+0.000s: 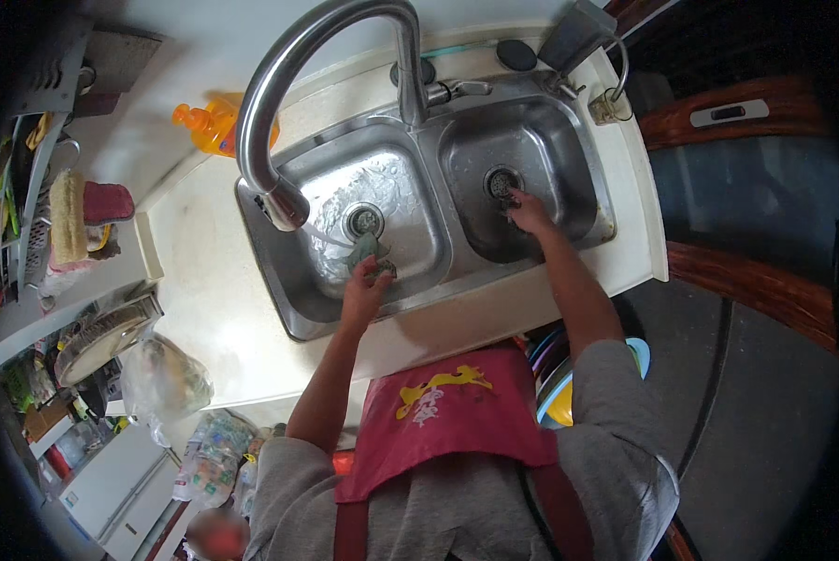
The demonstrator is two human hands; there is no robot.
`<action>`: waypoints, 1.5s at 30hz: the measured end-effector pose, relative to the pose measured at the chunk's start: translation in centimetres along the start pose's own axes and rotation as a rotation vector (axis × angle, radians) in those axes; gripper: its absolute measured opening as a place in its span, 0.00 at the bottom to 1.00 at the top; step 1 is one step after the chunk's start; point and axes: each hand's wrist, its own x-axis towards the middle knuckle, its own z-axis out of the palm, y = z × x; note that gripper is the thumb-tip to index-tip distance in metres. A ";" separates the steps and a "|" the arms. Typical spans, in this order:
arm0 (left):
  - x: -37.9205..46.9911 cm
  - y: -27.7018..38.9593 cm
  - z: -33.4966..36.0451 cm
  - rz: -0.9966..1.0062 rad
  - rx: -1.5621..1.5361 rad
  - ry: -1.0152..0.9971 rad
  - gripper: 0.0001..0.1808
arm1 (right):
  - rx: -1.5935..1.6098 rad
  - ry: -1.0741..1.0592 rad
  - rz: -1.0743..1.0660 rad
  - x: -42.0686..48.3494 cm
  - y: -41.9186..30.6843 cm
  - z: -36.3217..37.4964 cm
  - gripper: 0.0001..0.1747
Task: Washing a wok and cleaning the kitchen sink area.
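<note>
My left hand (364, 291) grips a crumpled grey-green cloth (367, 247) low over the left basin (412, 242) of a stainless steel double sink, close to its drain (363, 220). A darker bit shows beside those fingers, too small to make out. From the gooseneck faucet (285, 200) a thin stream of water runs towards the cloth. Inside the right basin (563, 168), the fingers of my right hand (529, 212) are bent beside the strainer (503, 184) in the drain. Something small and dark shows at those fingertips; whether I hold it cannot be told.
An orange pump bottle (216, 126) stands on the pale countertop (202, 280) behind the left basin. The faucet lever (468, 89) sits between the basins. At the back right are a grey container (577, 38) and a small glass jar (610, 109). Cloths (69, 217) hang at left.
</note>
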 end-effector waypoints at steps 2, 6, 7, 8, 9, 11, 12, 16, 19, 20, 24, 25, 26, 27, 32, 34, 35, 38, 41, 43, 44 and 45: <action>-0.3 -0.4 -0.7 0.025 0.053 0.021 0.29 | 0.240 0.017 -0.009 -1.6 -1.1 -1.0 0.32; -0.6 0.9 0.6 0.057 -0.227 -0.041 0.28 | 0.260 0.042 -0.115 -6.1 -7.1 -4.6 0.32; -1.4 4.0 1.4 0.052 -0.378 -0.075 0.27 | 0.392 -0.096 -0.155 -8.5 -10.8 -6.3 0.34; -2.2 6.9 2.1 0.052 -0.526 -0.114 0.26 | 0.523 -0.231 -0.192 -10.3 -13.8 -6.8 0.36; -2.5 9.0 2.8 0.057 -0.528 -0.119 0.26 | 0.575 -0.195 -0.318 -10.5 -14.6 -4.7 0.35; -2.3 11.5 2.9 0.050 -0.907 -0.114 0.25 | 0.626 -0.216 -0.545 -11.4 -19.2 -1.3 0.34; -0.4 9.7 2.6 0.140 -0.922 0.098 0.21 | 0.619 -0.267 -0.652 -12.4 -22.9 -1.1 0.33; 2.3 7.7 -4.5 -0.147 -1.384 0.089 0.18 | 0.806 -0.489 -0.522 -12.8 -31.3 -1.1 0.31; 2.8 8.1 -4.6 -0.031 -1.428 0.117 0.19 | 0.496 0.340 -0.632 -10.0 -32.8 5.5 0.30; 2.6 8.0 -4.4 0.032 -1.434 0.182 0.19 | 0.976 -0.019 -0.420 -10.2 -34.4 6.4 0.29; 1.1 7.2 -3.3 0.184 -0.939 0.501 0.19 | 1.505 -0.554 0.059 -11.1 -36.6 7.4 0.26; 1.3 6.4 -3.2 0.201 -0.636 0.542 0.19 | 1.543 -0.629 0.090 -10.2 -36.2 8.2 0.26; 2.4 4.3 -3.9 0.295 -0.329 0.605 0.21 | 1.664 -0.746 0.041 -9.5 -36.1 9.3 0.25; 2.7 3.0 -5.0 0.293 -0.336 0.612 0.21 | 1.654 -0.752 0.040 -9.9 -36.8 9.8 0.25; 2.4 1.5 -8.2 0.524 0.461 0.846 0.22 | 1.669 -0.601 0.030 -14.4 -40.2 8.1 0.22; 1.9 1.5 -8.8 0.533 0.568 0.707 0.23 | 1.683 -0.595 0.137 -14.5 -40.2 7.7 0.21; 1.5 1.6 -9.1 0.534 0.677 0.561 0.24 | 1.602 -0.561 0.070 -13.5 -39.6 8.2 0.19; 0.2 1.9 -8.3 0.663 0.420 0.431 0.22 | 1.541 -0.438 -0.093 -7.2 -35.9 11.4 0.16; -3.7 -0.2 -8.8 0.773 0.398 0.399 0.23 | 1.761 -0.467 -0.079 -6.9 -36.1 11.3 0.17; -5.4 -3.0 -9.9 0.774 0.460 0.419 0.23 | 1.377 -0.394 -0.064 -7.2 -36.6 10.3 0.15; -6.4 -4.6 -10.6 0.757 0.521 0.443 0.23 | 1.372 -0.396 -0.062 -8.0 -36.9 10.1 0.15; -7.3 -5.5 -11.3 0.756 0.515 0.442 0.23 | 1.205 -0.367 0.043 -9.1 -37.3 9.7 0.16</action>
